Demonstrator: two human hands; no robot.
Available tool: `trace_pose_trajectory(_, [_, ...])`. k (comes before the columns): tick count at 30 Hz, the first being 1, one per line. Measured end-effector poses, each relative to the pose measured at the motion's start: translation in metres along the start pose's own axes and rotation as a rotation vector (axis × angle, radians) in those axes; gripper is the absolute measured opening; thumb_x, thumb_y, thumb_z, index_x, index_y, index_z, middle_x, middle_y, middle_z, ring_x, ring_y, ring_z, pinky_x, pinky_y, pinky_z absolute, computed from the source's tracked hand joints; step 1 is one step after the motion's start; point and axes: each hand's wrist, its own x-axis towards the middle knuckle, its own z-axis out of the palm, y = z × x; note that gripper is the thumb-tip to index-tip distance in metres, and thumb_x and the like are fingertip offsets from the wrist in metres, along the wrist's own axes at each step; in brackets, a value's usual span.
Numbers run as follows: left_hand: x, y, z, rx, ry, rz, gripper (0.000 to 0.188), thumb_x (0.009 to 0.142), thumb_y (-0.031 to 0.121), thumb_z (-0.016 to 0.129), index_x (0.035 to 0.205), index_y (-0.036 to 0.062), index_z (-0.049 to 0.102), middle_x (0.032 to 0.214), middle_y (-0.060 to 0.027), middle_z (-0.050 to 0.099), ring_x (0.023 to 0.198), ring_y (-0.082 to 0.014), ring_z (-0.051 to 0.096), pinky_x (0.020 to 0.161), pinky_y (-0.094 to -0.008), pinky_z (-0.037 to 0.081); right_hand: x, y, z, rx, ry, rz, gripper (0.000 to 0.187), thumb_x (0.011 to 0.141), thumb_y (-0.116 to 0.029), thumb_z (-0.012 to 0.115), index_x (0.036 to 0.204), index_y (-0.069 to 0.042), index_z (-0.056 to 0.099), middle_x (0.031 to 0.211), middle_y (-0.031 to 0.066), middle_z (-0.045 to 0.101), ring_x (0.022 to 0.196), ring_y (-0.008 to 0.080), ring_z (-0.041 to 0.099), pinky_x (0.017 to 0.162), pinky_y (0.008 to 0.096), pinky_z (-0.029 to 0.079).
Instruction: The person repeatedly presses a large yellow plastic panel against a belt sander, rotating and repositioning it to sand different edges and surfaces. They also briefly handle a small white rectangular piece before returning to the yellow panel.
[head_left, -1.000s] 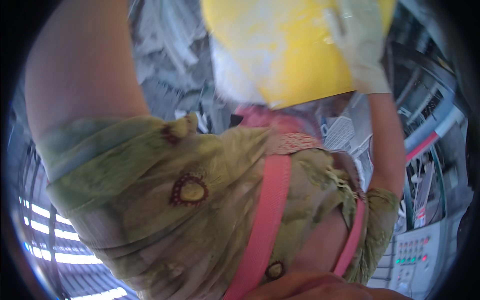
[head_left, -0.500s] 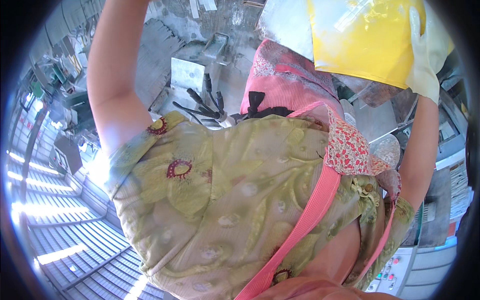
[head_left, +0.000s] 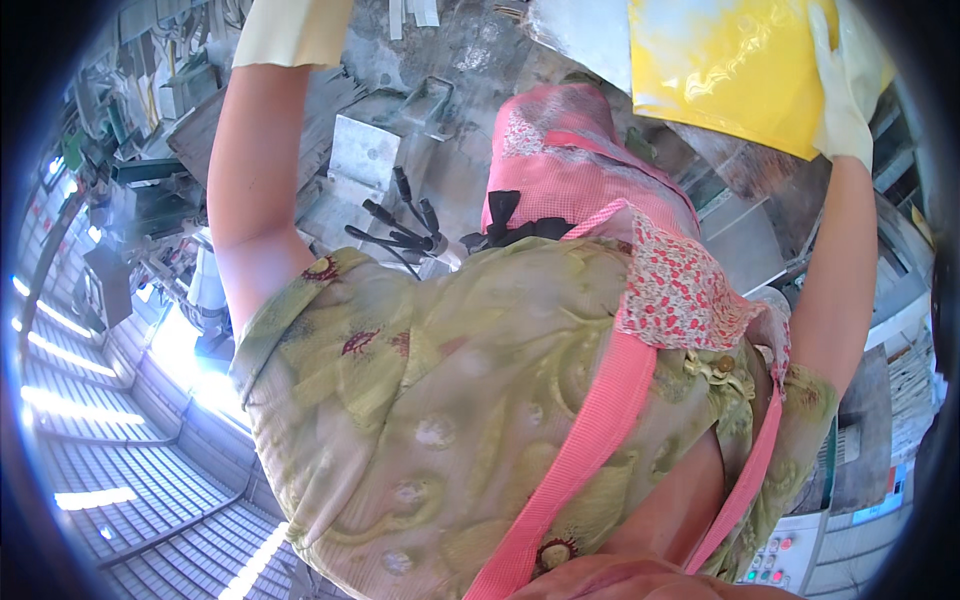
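My right hand (head_left: 848, 95), in a pale glove, is closed on the right edge of a glossy yellow sheet-like piece (head_left: 725, 85). Its thumb lies along the face of the yellow piece. White smears show on the yellow, and a whitish flat panel (head_left: 585, 45) adjoins it on the left. At the top left my left arm reaches up, and only the cream cuff of the glove on my left hand (head_left: 292, 35) shows. The fingers lie beyond the upper edge, so what they hold is hidden.
Below the yellow piece is a worn brown-grey surface (head_left: 745, 160). A pale metal box (head_left: 365, 150) and black cable ends (head_left: 405, 215) sit left of my pink apron (head_left: 545, 145). A control panel with coloured buttons (head_left: 775, 560) stands at the lower right.
My left forearm has shifted right and down, bringing the glove cuff into view. The yellow piece has moved up slightly, with my right hand still on it.
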Motion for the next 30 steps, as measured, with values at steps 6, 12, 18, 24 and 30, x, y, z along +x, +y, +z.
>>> trace_pose_trajectory(6, [-0.053, 0.034, 0.000, 0.209, 0.133, -0.035, 0.035, 0.101, 0.023, 0.059, 0.129, 0.0037, 0.066, 0.123, -0.0058, 0.070, 0.114, -0.0141, 0.062, 0.097, -0.0269, 0.048, 0.014, 0.029, -0.017, 0.209, -0.049, 0.010, 0.054, 0.097, -0.028, 0.066, 0.145, -0.006, 0.053, 0.148, 0.0193, 0.053, 0.140, 0.0340, 0.046, 0.120, 0.0434, 0.033])
trace_pose_trajectory(12, [-0.114, 0.054, 0.018, 0.129, 0.250, 0.035, 0.034, 0.102, 0.018, 0.060, 0.130, 0.0008, 0.065, 0.124, -0.0073, 0.069, 0.119, -0.0156, 0.061, 0.100, -0.0276, 0.045, -0.028, 0.018, -0.104, 0.397, 0.022, -0.128, 0.047, 0.096, -0.017, 0.067, 0.139, -0.002, 0.058, 0.143, 0.0196, 0.058, 0.139, 0.0308, 0.049, 0.118, 0.0406, 0.034])
trace_pose_trajectory(18, [-0.132, 0.025, 0.079, 0.102, 0.124, 0.010, 0.031, 0.101, 0.011, 0.053, 0.127, 0.0002, 0.067, 0.121, -0.0094, 0.071, 0.116, -0.0162, 0.063, 0.099, -0.0291, 0.047, -0.204, 0.043, -0.177, 0.335, 0.070, 0.149, 0.038, 0.097, -0.015, 0.065, 0.133, -0.006, 0.065, 0.136, 0.0183, 0.062, 0.130, 0.0328, 0.055, 0.111, 0.0399, 0.039])
trace_pose_trajectory(24, [-0.113, -0.015, 0.116, 0.105, 0.034, 0.161, 0.034, 0.095, 0.015, 0.057, 0.123, 0.0007, 0.069, 0.119, -0.0202, 0.072, 0.116, -0.0329, 0.067, 0.099, -0.0378, 0.051, -0.389, 0.103, -0.211, 0.300, 0.288, 0.854, 0.045, 0.103, -0.020, 0.060, 0.144, -0.002, 0.055, 0.146, 0.0176, 0.057, 0.136, 0.0265, 0.053, 0.114, 0.0357, 0.037])
trace_pose_trajectory(30, [-0.118, -0.043, 0.138, 0.390, 0.192, 0.251, 0.031, 0.094, 0.025, 0.060, 0.116, 0.0065, 0.073, 0.112, -0.0191, 0.073, 0.107, -0.0354, 0.068, 0.094, -0.0422, 0.052, -0.487, 0.137, -0.199, 0.349, 0.441, 1.082, 0.058, 0.100, -0.019, 0.066, 0.149, 0.005, 0.044, 0.151, 0.0198, 0.049, 0.139, 0.0274, 0.049, 0.118, 0.0381, 0.035])
